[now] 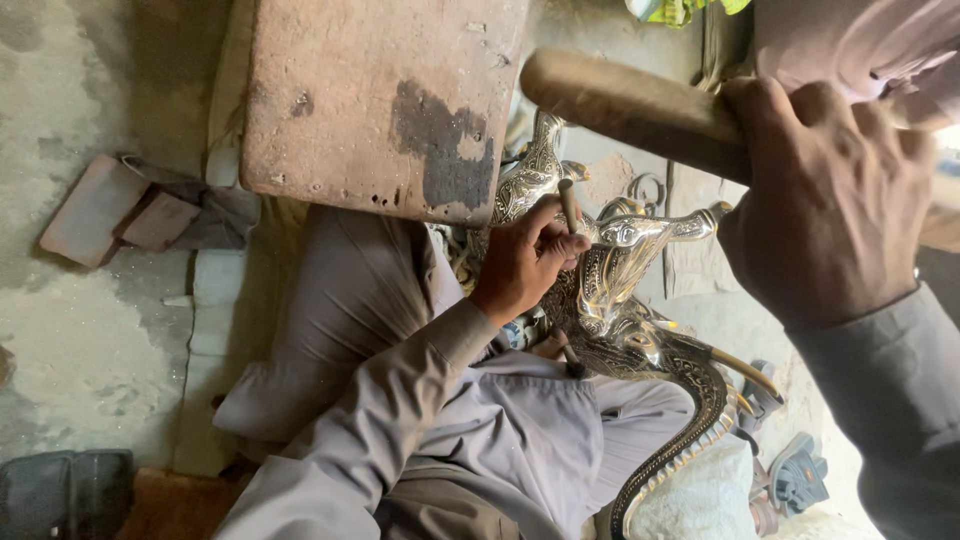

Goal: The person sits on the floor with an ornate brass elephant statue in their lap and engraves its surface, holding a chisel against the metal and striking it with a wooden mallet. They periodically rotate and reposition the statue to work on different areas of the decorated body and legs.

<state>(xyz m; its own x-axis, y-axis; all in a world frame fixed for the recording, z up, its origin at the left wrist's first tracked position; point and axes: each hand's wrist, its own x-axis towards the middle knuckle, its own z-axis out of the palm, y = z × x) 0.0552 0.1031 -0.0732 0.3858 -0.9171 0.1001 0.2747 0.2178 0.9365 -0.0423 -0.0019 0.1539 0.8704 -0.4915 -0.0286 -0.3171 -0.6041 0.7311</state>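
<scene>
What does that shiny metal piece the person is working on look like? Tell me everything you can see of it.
The metal piece looks like polished brass or silver, with dark engraved patterns. It has curved, branching arms and a long band with a scalloped edge sweeping down. It lies across the person's lap, beside a reddish slab. The left hand presses a thin punch against it; the right hand grips a wooden handle above.

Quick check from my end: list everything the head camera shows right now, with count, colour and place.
Metal ornament: one, silver and brass, engraved, lying across the lap.
Punch tool: one, dark, thin, set against the ornament.
Wooden handle: one, brown, raised at upper right.
Slab: one, reddish-brown with a dark patch, top centre.
Flat blocks: two, pinkish, on the floor at left.
Dark object: one, bottom left corner; kind unclear.
Sandals: bluish-grey, lower right; count unclear.
Left hand: pinching the punch tool, grey sleeve.
Right hand: gripping the wooden handle, grey sleeve.
</scene>
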